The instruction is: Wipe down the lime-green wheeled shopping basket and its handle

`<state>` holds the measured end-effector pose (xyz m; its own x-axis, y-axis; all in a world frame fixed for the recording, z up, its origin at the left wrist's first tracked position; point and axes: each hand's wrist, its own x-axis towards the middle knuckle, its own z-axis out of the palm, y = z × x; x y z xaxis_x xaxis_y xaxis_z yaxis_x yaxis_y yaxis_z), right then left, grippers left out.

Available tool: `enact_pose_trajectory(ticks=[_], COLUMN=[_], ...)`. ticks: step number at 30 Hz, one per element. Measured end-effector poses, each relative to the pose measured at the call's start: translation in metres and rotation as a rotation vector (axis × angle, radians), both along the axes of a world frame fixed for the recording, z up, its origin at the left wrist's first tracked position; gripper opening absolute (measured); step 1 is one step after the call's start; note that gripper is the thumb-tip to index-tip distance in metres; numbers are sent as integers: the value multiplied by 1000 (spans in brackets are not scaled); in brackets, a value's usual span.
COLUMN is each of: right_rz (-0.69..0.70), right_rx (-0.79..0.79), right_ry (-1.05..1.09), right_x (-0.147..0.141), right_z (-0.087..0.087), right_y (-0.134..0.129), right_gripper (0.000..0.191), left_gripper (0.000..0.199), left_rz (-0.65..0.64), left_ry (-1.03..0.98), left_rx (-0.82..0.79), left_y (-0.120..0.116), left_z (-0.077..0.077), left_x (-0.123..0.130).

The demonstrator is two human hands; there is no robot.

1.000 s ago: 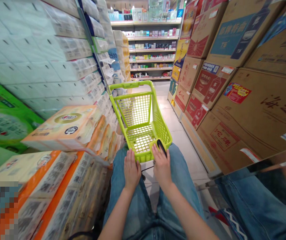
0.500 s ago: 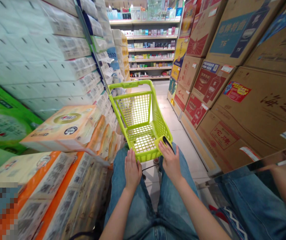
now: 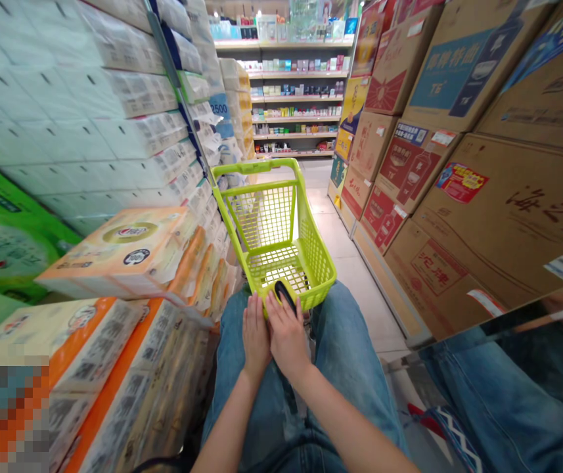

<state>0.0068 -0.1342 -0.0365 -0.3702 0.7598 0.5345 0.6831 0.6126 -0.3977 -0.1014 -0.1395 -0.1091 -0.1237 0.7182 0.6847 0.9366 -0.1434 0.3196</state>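
Note:
A lime-green plastic shopping basket (image 3: pixel 313 263), of the cart kind with a raised handle at its far end, stands in front of my knees. My left hand (image 3: pixel 256 335) lies with straight fingers against its near rim. Right beside it, my right hand (image 3: pixel 288 335) presses a small yellow-and-black object (image 3: pixel 286 297) onto the same rim. Its black part is long and rounded; the yellow part is mostly under my fingers, so its kind is unclear. The basket's mesh floor and sides show through.
Stacked tissue packs (image 3: pixel 118 249) rise close on the left. Cardboard cartons (image 3: pixel 502 190) form a wall on the right, with a mirror-like panel (image 3: pixel 498 387) below them. Shelves of small goods (image 3: pixel 295 98) stand at the aisle's far end, beyond the tiled floor (image 3: pixel 345 236).
My right hand has slid left along the near rim with the yellow-and-black object, from the right corner to beside my left hand. My left hand stays nearly in place.

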Motion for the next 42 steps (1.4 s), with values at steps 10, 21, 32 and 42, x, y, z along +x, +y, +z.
enact_pose_trajectory(ticks=[10,21,32,42], right_rz=[95,-257,27,-129], right_rx=[67,-16,23,10], right_ry=[-73,66,-14,-58], right_x=[63,106,3,112], right_z=[-8,-10,-1,0], right_y=[17,51,-2,46], right_gripper=[71,83,63,72], left_gripper=[63,66,62,67], left_rz=[-31,-15,-12,-11], left_ry=[-52,-39,8,-15], left_rx=[26,36,-5,26], left_y=[-2,1,-1,0], left_z=[9,9,2,8], left_x=[3,4,-2,5])
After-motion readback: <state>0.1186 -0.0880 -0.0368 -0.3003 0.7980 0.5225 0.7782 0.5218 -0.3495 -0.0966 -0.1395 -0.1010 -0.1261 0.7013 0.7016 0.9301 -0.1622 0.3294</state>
